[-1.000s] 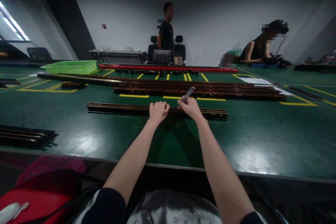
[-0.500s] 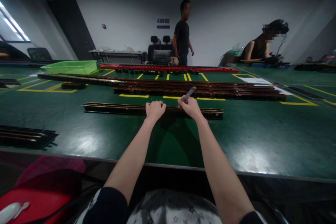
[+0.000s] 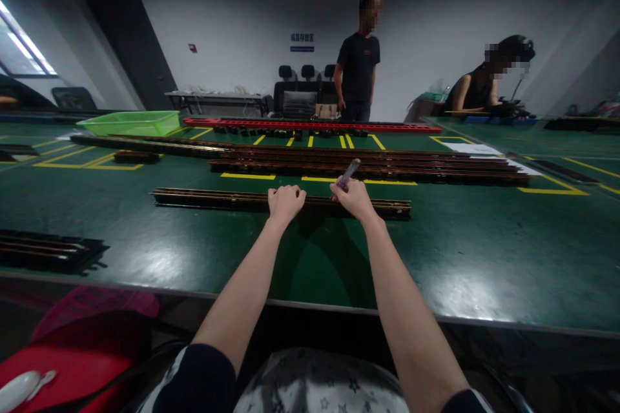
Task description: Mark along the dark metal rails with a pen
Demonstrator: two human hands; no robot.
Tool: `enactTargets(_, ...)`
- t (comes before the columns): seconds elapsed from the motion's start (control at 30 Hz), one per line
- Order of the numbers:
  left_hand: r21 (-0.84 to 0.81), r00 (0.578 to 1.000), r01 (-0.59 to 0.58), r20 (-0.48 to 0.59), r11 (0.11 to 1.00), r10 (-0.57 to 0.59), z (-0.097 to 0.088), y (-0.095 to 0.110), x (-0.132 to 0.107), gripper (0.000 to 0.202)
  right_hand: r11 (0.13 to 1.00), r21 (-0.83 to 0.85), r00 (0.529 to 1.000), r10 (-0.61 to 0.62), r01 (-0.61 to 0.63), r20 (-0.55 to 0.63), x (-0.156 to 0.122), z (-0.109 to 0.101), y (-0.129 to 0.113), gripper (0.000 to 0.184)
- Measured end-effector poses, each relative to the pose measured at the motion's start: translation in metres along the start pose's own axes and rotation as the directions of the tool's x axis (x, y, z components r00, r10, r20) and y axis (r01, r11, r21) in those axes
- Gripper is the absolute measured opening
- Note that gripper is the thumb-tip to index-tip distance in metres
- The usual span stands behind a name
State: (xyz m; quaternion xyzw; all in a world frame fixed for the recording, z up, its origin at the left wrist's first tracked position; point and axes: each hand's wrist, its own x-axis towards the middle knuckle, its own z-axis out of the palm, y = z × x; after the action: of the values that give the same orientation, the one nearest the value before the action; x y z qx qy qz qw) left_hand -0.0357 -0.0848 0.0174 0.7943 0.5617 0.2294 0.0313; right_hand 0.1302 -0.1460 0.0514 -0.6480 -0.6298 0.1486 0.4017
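A long dark rail with thin gold-coloured edges point(image 3: 208, 199) lies across the green table in front of me. My left hand point(image 3: 287, 202) is closed over the middle of this rail, knuckles up, its fingertips hidden behind it. My right hand point(image 3: 356, 197) is also closed, gripping a pen point(image 3: 349, 170) with a see-through barrel. The pen slants, its back end up to the right, and its tip is hidden by my fingers near the rail. Just beyond lies a bundle of similar long rails point(image 3: 368, 164).
More dark rails point(image 3: 43, 251) lie at the left front edge. A green tray point(image 3: 130, 122) and a red slotted strip point(image 3: 310, 124) are towards the back. One person point(image 3: 359, 64) stands behind the table; another point(image 3: 472, 90) sits at the right.
My right hand and the pen have shifted very slightly to the right along the rail. My left hand stays put. The standing person has moved right and turned more towards the table.
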Motion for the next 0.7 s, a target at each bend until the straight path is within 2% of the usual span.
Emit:
enactTargets(0.23, 0.041, 1.000, -0.003, -0.009, 0.999, 0.004, -0.0018, 0.0010, -0.0001, 0.042, 0.999, -0.051, 1.000, -0.003, 0.002, -0.014, 0.0025, 0.0002, 0.0016, 0.017)
enactTargets(0.7, 0.009, 1.000, 0.007, 0.014, 1.000, -0.007, -0.0049, 0.0026, -0.0020, 0.042, 0.999, -0.032, 1.000, 0.022, -0.022, -0.002, 0.0014, -0.0009, -0.0009, 0.017)
